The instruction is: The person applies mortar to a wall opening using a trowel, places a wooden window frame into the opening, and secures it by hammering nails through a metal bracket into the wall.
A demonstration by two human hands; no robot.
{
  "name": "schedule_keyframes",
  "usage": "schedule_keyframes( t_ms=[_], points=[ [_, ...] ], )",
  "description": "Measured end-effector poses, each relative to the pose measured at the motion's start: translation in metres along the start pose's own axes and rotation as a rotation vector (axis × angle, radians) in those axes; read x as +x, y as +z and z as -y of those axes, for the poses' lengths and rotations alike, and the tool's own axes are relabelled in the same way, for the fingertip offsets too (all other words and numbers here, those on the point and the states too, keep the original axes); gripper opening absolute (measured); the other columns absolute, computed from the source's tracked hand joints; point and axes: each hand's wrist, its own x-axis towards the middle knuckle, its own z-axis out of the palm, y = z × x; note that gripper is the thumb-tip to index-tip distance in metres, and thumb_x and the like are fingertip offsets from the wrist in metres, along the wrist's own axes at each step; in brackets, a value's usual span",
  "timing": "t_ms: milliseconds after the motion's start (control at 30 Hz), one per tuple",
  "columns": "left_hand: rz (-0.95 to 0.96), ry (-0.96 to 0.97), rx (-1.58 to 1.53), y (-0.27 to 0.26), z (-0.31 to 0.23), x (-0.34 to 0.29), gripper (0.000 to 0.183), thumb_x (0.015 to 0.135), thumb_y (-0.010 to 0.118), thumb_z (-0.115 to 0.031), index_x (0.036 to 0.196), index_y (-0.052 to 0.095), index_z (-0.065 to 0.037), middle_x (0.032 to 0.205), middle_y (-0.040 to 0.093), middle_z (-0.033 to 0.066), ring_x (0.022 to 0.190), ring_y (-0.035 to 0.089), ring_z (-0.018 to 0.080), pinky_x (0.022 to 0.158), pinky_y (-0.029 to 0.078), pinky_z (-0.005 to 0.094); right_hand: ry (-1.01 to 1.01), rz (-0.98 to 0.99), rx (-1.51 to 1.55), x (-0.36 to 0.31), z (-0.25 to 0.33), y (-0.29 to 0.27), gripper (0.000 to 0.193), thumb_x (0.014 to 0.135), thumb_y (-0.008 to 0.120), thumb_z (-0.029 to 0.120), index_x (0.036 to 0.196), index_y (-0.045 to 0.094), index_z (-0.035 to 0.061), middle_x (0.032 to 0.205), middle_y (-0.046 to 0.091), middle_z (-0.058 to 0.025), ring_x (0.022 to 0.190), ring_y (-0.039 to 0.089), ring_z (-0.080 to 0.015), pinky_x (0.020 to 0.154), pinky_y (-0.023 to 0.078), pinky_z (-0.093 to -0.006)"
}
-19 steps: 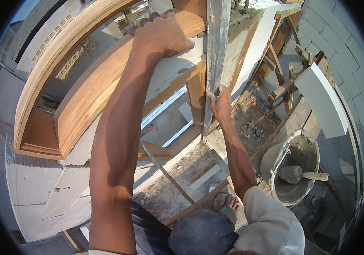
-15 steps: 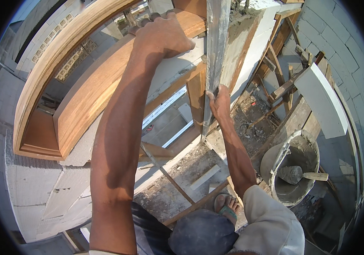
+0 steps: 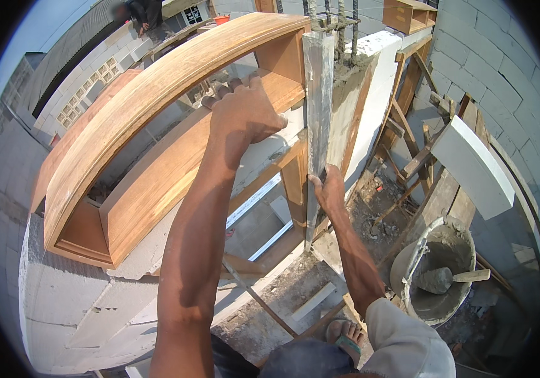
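Note:
A curved wooden window frame (image 3: 150,79) sits on top of the pale block wall (image 3: 87,293), its open middle showing the background. My left hand (image 3: 244,113) is closed over the frame's lower rail near its right end, fingers curled over the far side. Against that right end stands a long metal straightedge (image 3: 318,82), close to upright. Lower down, my right hand (image 3: 329,189) grips the straightedge by its edge, thumb on the near side. Below the curved frame is another wooden frame (image 3: 293,183) set into the wall opening.
To the right stands a mortar bucket (image 3: 402,271) with a trowel (image 3: 437,280) in it. A white block (image 3: 477,170) leans beside scaffold planks (image 3: 441,201). Steel bars (image 3: 340,28) rise behind the straightedge. Another person (image 3: 150,19) is at the far left. My sandalled foot (image 3: 345,334) shows below.
The view has shifted, bringing the frame's whole top curve, the other person and the steel bars into sight. Both hands keep their holds on the frame and straightedge.

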Motion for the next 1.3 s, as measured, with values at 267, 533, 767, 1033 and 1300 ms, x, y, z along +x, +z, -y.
schedule_keyframes(
  t_ms=[267,533,767,1033,1300],
  points=[
    [-0.057,-0.012,0.055,0.009,0.0,0.001,0.087,0.082,0.074,-0.046,0.149,0.049,0.004,0.135,0.067,0.0317,0.126,0.066,0.0467,0.107,0.054,0.0537,0.019,0.001,-0.003,0.008,0.018,-0.013,0.043,0.089,0.082,0.015,0.122,0.063,-0.0032,0.109,0.065,-0.0256,0.104,0.064,-0.0458,0.092,0.051,-0.0513],
    [-0.084,-0.012,0.059,0.013,0.0,0.002,0.087,0.082,0.074,-0.048,0.149,0.05,0.002,0.136,0.067,0.0302,0.126,0.066,0.0465,0.107,0.054,0.0533,-0.029,-0.042,-0.016,0.016,0.017,-0.015,0.041,0.087,0.083,0.014,0.119,0.064,-0.0028,0.107,0.066,-0.0259,0.103,0.064,-0.0458,0.091,0.051,-0.0517],
    [-0.074,-0.01,0.007,0.012,0.002,0.0,0.088,0.081,0.075,-0.049,0.149,0.05,0.001,0.138,0.065,0.0293,0.132,0.061,0.0494,0.109,0.052,0.0588,-0.059,-0.032,-0.053,0.009,0.01,-0.006,0.038,0.087,0.083,0.013,0.116,0.064,-0.0023,0.105,0.065,-0.0246,0.1,0.064,-0.0453,0.088,0.052,-0.0503],
    [-0.135,-0.036,0.017,0.022,0.007,0.004,0.09,0.081,0.076,-0.05,0.151,0.049,-0.001,0.143,0.063,0.0277,0.134,0.06,0.0493,0.111,0.048,0.0622,-0.029,0.003,-0.021,0.008,0.01,0.0,0.037,0.088,0.083,0.014,0.116,0.065,-0.0018,0.104,0.066,-0.0227,0.097,0.065,-0.0415,0.086,0.052,-0.049],
    [-0.153,-0.075,0.109,0.02,0.0,0.001,0.091,0.082,0.077,-0.051,0.154,0.047,-0.003,0.147,0.061,0.0256,0.139,0.057,0.0462,0.117,0.039,0.0681,-0.001,-0.005,0.004,0.004,0.007,0.001,0.037,0.087,0.083,0.013,0.115,0.065,-0.0026,0.102,0.066,-0.0233,0.093,0.066,-0.041,0.084,0.053,-0.049]
  ],
)
